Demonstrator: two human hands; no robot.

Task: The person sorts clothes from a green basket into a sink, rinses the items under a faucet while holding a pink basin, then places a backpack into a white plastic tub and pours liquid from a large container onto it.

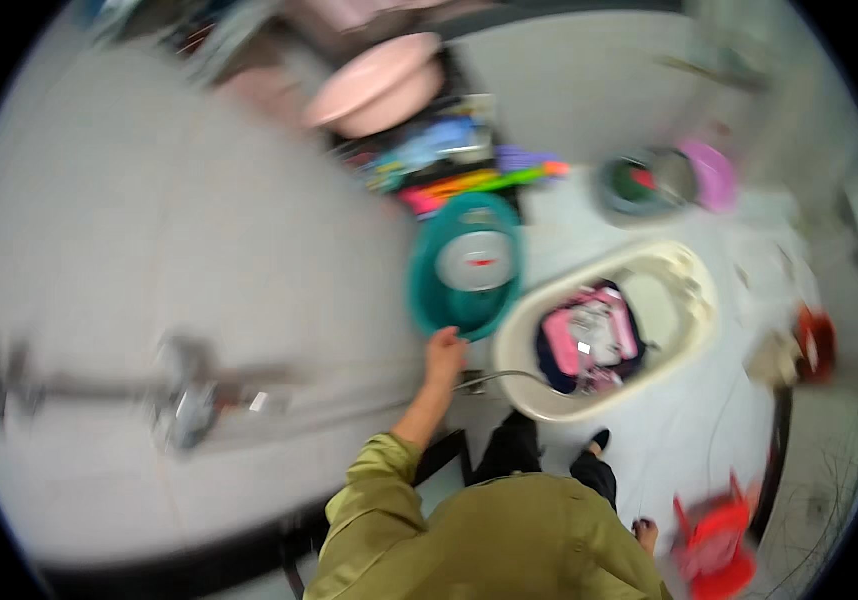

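Observation:
My left hand reaches out to the near rim of a teal plastic tub, with its fingers closed on that rim. Inside the tub rests a round whitish basin with a red mark. Just to the right stands a long cream bathtub holding a pink, white and navy fabric bundle, perhaps a bag. A thin grey hose runs past my left wrist into that bathtub. Low at my right side hangs my right hand, mostly hidden by my body; its fingers are too blurred to read.
A pink basin tops a pile of colourful items beyond the teal tub. Grey and pink basins stand at the far right. A red plastic chair is near my right side. Wall taps project on the left.

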